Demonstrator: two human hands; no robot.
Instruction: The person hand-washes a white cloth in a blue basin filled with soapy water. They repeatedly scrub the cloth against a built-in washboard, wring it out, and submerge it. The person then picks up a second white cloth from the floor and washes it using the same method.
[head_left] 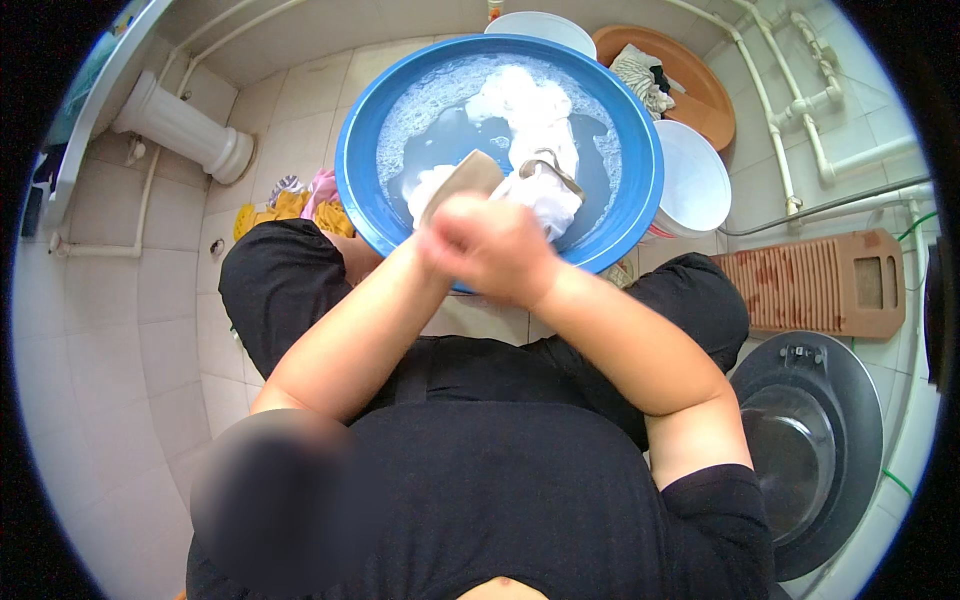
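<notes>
1. the basin stands on the floor, before the person's knees.
2. wet cloth lies in the basin's water.
3. both hands meet over its near rim.
4. a washboard lies right of the basin.
5. a clothes heap lies left of it.
6. a tray sits behind, to the right.

A wet white cloth, limp and wrinkled, is seen in the round blue plastic basin, whose smooth rim is glossy and whose grey water is covered with foam. A ridged brown washboard, matt and plastic-looking, is laid on smooth, pale glazed floor tiles. A smooth white plastic bucket is set beside a glossy round brown plastic basin.
</notes>
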